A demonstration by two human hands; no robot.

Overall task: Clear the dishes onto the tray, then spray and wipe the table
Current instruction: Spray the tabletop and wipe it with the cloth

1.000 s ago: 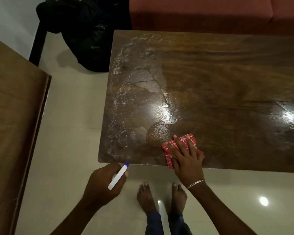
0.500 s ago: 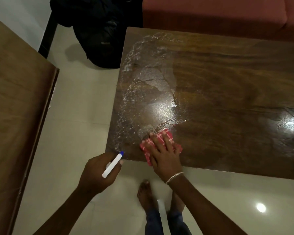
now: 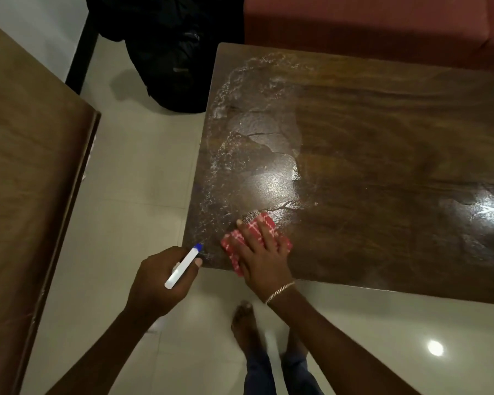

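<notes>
The right hand [image 3: 264, 256] is pressing flat-fingered on the red cloth [image 3: 265, 225] at the table [image 3: 397, 143]'s 7 o'clock corner, the wet patch [image 3: 254, 138] is stretching toward 12 o'clock from it, and the left hand [image 3: 154, 283] is gripping the spray bottle [image 3: 183, 265] at the cloth's 8 o'clock.

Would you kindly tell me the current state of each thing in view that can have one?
table: wet and streaky at its left end.
cloth: folded, flat by the table's near edge, pressed down.
spray bottle: held off the table, blue tip toward it.
left hand: grips the spray bottle.
right hand: fingers straight, pressing the cloth.
</notes>
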